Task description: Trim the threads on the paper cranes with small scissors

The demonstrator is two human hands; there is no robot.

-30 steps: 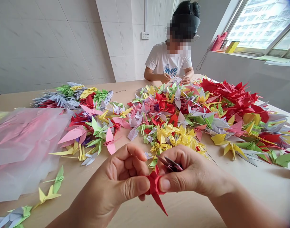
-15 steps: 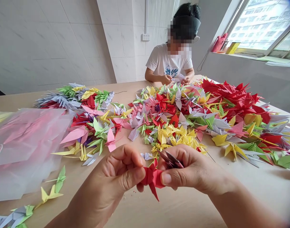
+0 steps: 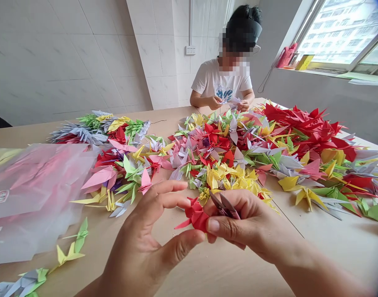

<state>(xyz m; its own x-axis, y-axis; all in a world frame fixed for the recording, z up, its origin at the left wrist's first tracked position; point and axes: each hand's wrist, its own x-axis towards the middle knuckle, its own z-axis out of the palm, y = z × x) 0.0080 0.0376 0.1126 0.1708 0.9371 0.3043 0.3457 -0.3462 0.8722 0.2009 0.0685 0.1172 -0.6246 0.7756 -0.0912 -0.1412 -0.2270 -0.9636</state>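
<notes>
A small red origami crane (image 3: 197, 215) is pinched between the thumb and fingers of my right hand (image 3: 238, 220), one point turned to the left. Tucked in the same hand is a pair of small dark scissors (image 3: 223, 205), their two pointed blades slightly apart and the rest hidden by my fingers. My left hand (image 3: 158, 231) curves around the crane's left side with thumb and fingers spread. Its index fingertip is at the crane's upper edge; I cannot tell whether it touches.
Colourful folded cranes (image 3: 219, 140) cover the table's middle and right, with a bundled pile (image 3: 105, 126) at the back left. Translucent plastic bags (image 3: 40, 198) lie at left. Several linked cranes (image 3: 68, 255) lie front left. Across the table a person (image 3: 222, 82) handles pale paper pieces.
My left thumb and fingers have let go of the crane and spread apart. The crane has turned, its long point now to the left instead of down, held by my right hand.
</notes>
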